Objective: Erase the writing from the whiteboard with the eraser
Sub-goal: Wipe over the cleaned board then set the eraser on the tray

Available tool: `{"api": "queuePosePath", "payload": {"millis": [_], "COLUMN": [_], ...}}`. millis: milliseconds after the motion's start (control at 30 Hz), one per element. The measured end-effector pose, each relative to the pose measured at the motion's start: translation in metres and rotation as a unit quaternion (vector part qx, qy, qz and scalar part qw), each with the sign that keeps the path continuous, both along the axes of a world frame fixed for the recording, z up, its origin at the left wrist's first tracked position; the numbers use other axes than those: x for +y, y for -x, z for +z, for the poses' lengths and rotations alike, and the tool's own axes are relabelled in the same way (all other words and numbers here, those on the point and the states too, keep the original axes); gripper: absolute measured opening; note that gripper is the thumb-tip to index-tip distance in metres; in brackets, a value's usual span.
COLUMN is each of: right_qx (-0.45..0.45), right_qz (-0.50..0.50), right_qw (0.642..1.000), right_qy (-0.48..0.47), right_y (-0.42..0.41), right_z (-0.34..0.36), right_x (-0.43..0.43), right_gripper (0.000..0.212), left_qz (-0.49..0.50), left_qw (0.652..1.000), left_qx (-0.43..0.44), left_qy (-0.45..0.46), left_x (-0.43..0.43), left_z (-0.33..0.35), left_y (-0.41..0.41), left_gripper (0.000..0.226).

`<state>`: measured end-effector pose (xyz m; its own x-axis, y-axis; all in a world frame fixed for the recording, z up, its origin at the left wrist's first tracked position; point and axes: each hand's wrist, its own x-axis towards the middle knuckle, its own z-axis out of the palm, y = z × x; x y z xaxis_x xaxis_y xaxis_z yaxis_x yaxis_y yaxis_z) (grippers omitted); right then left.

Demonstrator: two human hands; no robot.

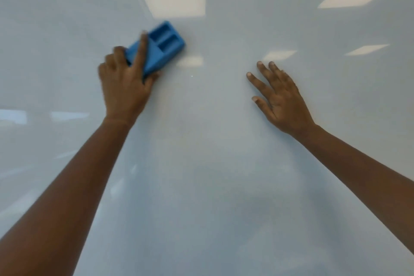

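Left hand (125, 83) has its grip clamped round the blue eraser (156, 48), pressed flat on the whiteboard (212, 152) up left (no writing visible), while the right hand (281, 98) rests splayed, empty, probably for balance.

L hand (125, 83) gripping blue eraser (163, 45) on whiteboard (212, 163); R hand (282, 98) w/ fingers spread.

- Bright, even light; ceiling panels glare off the glossy whiteboard (224, 163).
- Motion blur smears the left hand (125, 83) and blue eraser (161, 47).
- Soft shadows low down.
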<state>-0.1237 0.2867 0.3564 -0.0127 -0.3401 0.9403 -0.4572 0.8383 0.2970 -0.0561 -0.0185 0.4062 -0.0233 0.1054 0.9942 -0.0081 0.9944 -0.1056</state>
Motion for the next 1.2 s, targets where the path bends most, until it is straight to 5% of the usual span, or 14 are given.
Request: {"api": "queuePosePath", "payload": {"millis": [267, 500, 767, 1000, 1100, 1200], "right_qx": [0.035, 0.043, 0.049, 0.038, 0.042, 0.045], "right_qz": [-0.013, -0.012, -0.015, -0.008, -0.003, 0.002], "right_qw": [0.999, 0.999, 0.998, 0.999, 0.999, 0.999], "right_qy": [0.019, 0.022, 0.021, 0.01, 0.014, 0.017], "right_y": [0.008, 0.008, 0.009, 0.007, 0.007, 0.008], "right_z": [-0.004, -0.005, -0.005, -0.004, -0.004, -0.005], "right_x": [-0.002, -0.004, -0.004, -0.001, -0.002, -0.003], "right_gripper": [0.045, 0.045, 0.044, 0.045, 0.045, 0.044], "left_qz": [0.017, -0.005, -0.085, -0.042, -0.048, -0.02], "left_qw": [0.934, 0.88, 0.988, 0.972, 0.972, 0.996], "left_qx": [0.053, 0.061, -0.01, -0.037, -0.019, -0.003], "left_qy": [-0.352, -0.471, -0.132, 0.228, 0.227, 0.09], "left_x": [-0.075, -0.047, 0.075, 0.108, 0.083, 0.041], "left_z": [-0.115, -0.159, -0.123, -0.176, -0.155, -0.127], "left_y": [-0.012, -0.005, 0.01, 0.023, 0.02, 0.01], "left_gripper": [0.067, 0.069, 0.065, 0.058, 0.056, 0.058]}}
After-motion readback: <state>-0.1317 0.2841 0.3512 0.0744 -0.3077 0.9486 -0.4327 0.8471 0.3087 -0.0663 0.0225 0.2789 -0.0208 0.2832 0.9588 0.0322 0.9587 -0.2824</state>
